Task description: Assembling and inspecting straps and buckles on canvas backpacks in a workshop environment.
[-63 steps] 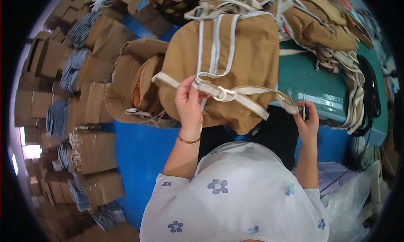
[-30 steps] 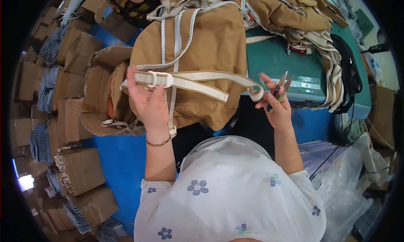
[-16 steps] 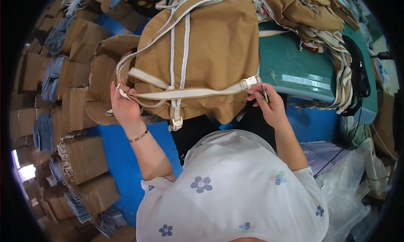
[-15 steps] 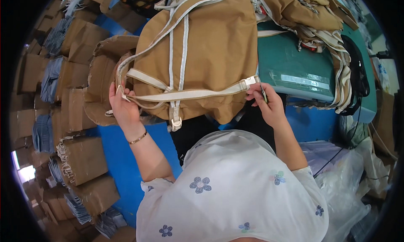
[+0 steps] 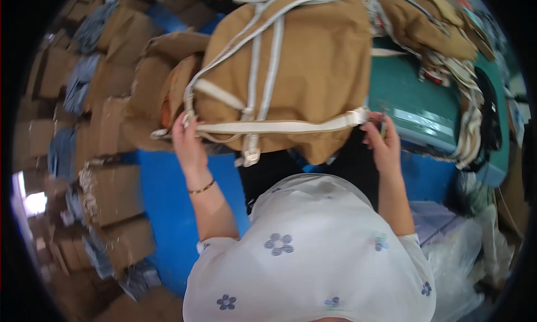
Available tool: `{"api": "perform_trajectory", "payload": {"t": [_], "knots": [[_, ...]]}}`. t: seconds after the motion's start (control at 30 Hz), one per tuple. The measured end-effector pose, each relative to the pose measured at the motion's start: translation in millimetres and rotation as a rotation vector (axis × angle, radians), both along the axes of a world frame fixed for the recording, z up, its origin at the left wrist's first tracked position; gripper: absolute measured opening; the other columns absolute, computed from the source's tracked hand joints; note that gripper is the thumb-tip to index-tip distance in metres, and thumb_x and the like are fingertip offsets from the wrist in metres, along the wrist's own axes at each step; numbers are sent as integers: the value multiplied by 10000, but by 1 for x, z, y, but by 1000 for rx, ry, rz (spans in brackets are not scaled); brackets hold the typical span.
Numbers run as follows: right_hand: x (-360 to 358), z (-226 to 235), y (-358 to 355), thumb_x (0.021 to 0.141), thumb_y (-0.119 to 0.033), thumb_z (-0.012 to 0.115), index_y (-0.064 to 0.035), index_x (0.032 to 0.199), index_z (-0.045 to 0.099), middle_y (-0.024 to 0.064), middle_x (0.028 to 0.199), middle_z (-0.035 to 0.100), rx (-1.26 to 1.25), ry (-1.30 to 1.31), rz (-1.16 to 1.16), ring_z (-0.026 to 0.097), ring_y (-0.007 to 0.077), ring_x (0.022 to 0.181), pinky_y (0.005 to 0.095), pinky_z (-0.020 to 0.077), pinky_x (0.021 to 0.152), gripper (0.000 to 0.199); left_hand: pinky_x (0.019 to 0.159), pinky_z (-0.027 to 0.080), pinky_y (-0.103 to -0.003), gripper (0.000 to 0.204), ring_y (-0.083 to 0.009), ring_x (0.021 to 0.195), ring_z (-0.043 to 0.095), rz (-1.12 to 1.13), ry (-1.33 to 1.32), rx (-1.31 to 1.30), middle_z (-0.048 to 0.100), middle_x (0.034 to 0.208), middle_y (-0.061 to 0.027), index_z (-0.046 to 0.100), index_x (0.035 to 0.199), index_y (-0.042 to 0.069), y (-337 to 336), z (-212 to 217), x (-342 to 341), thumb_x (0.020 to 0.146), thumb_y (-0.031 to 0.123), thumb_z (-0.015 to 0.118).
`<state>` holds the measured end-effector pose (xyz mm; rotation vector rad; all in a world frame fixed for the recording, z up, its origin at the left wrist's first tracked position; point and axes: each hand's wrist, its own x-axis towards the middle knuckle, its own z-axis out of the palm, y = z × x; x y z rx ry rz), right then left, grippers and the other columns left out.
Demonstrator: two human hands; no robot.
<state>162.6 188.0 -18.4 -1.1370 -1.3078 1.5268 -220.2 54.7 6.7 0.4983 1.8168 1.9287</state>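
Note:
A tan canvas backpack (image 5: 319, 59) with white straps lies in front of me. Across its lower edge, a white webbing strap (image 5: 302, 126) is stretched nearly straight between my hands. My left hand (image 5: 191, 151) is closed around the strap's left end, beside a small white fitting. At the other end is a white plastic buckle (image 5: 357, 117), with the fingers of my right hand (image 5: 385, 146) right by it. That hand grips small thread snips (image 5: 383, 126) with a green part, blurred and partly covered by the fingers. A second white buckle (image 5: 250, 156) hangs below the bag.
A green table (image 5: 414, 106) stands on the right, bearing more tan bags (image 5: 425, 25) and bundled straps. An open cardboard box (image 5: 151, 92) stands against the backpack's left side. Stacked cartons (image 5: 120, 193) fill the left. Clear plastic sheeting (image 5: 453, 255) lies at lower right.
The backpack, both hands and the surroundings have shifted rightward in the picture, with some blur. Both hands keep their places at the strap's ends, and it stays taut.

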Motion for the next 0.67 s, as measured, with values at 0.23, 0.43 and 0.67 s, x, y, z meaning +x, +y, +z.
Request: {"api": "perform_trajectory", "payload": {"t": [0.23,0.43,0.67], "knots": [[10,-7,3,920,-106,580,-58,1160,548,7,855,615,46,-18,-17,486,27,611,154,364,514,247,951,462,-392,389,-298,1115,569,-271,-512,271,576,1215,-177,474,1270,-30,-16,17,4,916,120,536],[6,-3,1,902,-82,613,-37,1180,560,-32,916,543,66,-6,-9,483,40,787,182,401,688,286,901,433,-339,401,-255,1075,528,46,555,-77,513,1219,-181,460,1269,-34,-2,26,32,888,41,563],[6,1,0,906,-146,620,-55,1165,520,23,891,629,-99,117,16,530,34,697,173,374,519,292,967,408,-397,366,-277,1099,546,-633,1041,9,585,1156,-154,587,1115,20,45,50,148,767,58,693]]}}
